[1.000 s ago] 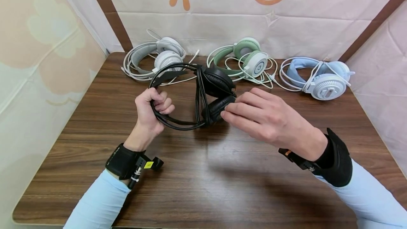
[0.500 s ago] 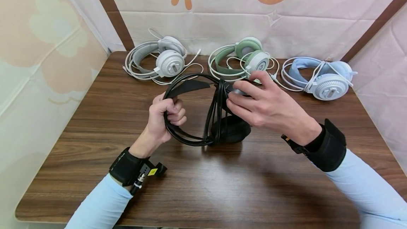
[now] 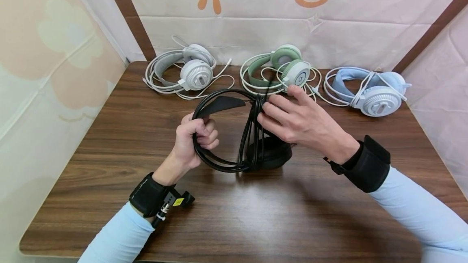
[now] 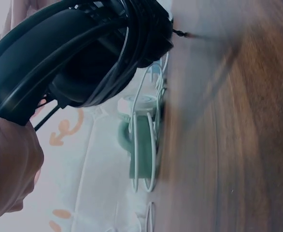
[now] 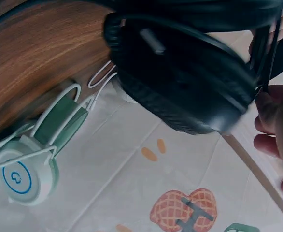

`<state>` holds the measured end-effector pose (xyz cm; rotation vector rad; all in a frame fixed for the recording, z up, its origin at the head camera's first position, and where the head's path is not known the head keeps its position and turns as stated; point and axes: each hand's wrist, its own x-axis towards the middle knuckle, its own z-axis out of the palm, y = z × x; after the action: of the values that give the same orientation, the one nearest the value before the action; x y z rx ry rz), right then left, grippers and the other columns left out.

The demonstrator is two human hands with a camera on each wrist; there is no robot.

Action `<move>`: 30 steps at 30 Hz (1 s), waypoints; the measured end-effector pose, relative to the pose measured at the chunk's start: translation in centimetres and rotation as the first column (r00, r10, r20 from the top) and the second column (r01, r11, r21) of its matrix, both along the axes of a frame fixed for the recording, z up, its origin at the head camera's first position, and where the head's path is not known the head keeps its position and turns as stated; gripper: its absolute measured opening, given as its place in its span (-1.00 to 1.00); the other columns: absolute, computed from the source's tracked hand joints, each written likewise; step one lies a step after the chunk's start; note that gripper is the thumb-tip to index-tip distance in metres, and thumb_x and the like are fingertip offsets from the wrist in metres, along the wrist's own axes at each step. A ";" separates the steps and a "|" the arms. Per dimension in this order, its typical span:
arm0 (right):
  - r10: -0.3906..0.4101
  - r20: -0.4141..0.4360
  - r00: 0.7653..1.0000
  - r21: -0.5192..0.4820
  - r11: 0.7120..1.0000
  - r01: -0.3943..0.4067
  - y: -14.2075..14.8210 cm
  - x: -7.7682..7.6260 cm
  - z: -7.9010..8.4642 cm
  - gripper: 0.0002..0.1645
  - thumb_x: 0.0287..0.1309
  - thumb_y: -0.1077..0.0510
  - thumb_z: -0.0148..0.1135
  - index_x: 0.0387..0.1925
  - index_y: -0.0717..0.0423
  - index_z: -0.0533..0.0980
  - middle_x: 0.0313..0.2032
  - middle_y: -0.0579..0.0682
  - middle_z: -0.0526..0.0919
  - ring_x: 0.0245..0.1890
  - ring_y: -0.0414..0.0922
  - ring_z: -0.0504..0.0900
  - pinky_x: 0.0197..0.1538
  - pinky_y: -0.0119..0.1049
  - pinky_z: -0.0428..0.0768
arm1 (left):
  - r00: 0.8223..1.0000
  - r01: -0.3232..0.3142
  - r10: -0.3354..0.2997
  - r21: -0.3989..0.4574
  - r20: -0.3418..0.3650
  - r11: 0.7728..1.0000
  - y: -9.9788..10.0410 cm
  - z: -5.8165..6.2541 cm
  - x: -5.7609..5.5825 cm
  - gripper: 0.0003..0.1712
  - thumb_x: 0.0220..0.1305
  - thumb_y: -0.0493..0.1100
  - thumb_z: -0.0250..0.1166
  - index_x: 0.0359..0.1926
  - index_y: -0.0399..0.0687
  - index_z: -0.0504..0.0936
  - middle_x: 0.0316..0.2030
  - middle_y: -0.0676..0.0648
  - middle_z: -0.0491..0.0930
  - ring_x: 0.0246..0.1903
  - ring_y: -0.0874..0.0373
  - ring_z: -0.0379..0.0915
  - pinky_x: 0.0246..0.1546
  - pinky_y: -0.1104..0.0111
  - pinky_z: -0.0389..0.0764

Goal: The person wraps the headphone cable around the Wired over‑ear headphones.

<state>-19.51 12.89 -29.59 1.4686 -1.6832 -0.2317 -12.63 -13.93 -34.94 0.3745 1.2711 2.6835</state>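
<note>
In the head view, my left hand (image 3: 193, 137) grips the headband of black headphones (image 3: 272, 154), held over the middle of the table. Their black cable (image 3: 243, 149) is coiled along the headband, with several turns wrapped across near the ear cups. My right hand (image 3: 305, 121) is at the upper ear cup, largely covering it. The right wrist view shows the thumb and fingertips (image 5: 267, 108) pinching a thin black strand of cable beside the headphones (image 5: 180, 72). From the left wrist, the hand (image 4: 11, 166) shows curled round the headband end.
Along the back of the wooden table (image 3: 109, 182) lie white-grey headphones (image 3: 197, 74), green headphones (image 3: 296, 74) and light blue headphones (image 3: 380, 100), each with a white cable. A printed cloth (image 3: 234, 27) hangs behind them, and more cloth borders both sides.
My left hand has carried the black headphones right and slightly towards me, and the ear cups have spread apart. My right hand has moved from the lower ear cup to the cable by the upper one.
</note>
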 end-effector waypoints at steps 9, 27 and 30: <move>0.090 0.402 0.911 -0.073 0.995 -0.066 0.8 -0.5 -0.1 -0.66 0.24 0.31 0.15 0.00 0.11 0.67 0.05 0.14 0.69 0.13 0.14 0.61 0.06 0.06 0.57 | 0.985 0.168 -0.162 0.134 -0.056 0.977 -0.1 -0.3 0.1 -0.70 -0.15 -0.45 -0.20 -0.56 -0.02 -0.10 -0.67 0.05 -0.14 -0.73 0.25 -0.28 -0.68 0.43 -0.26; -0.209 0.841 0.499 0.151 0.976 0.154 4.5 -0.4 -3.3 -0.23 0.08 0.15 0.22 0.40 -0.17 0.44 0.18 0.13 0.63 -0.57 -0.24 0.35 -0.36 -0.30 0.44 | 0.880 0.122 -0.182 0.159 0.440 0.980 2.1 -3.0 -0.9 -0.74 0.11 -0.31 0.10 -0.59 0.06 0.26 -0.69 0.16 0.07 -0.69 0.34 -0.04 -0.62 0.56 0.17; -0.209 0.830 0.516 0.126 0.973 0.191 6.1 -0.5 -3.5 -0.25 0.04 0.16 0.24 0.36 -0.16 0.49 0.15 0.09 0.65 -0.56 -0.25 0.37 -0.36 -0.31 0.46 | 0.901 0.140 -0.048 -0.184 0.432 0.973 2.6 -2.8 -1.4 -0.84 0.39 -0.16 0.09 -0.37 0.01 0.49 -0.56 0.16 0.42 -0.55 0.35 0.39 -0.38 0.50 0.55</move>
<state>-20.03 18.98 -33.06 1.4860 -2.6450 0.4441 -13.99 -11.35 -37.78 -0.1682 1.3354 2.3369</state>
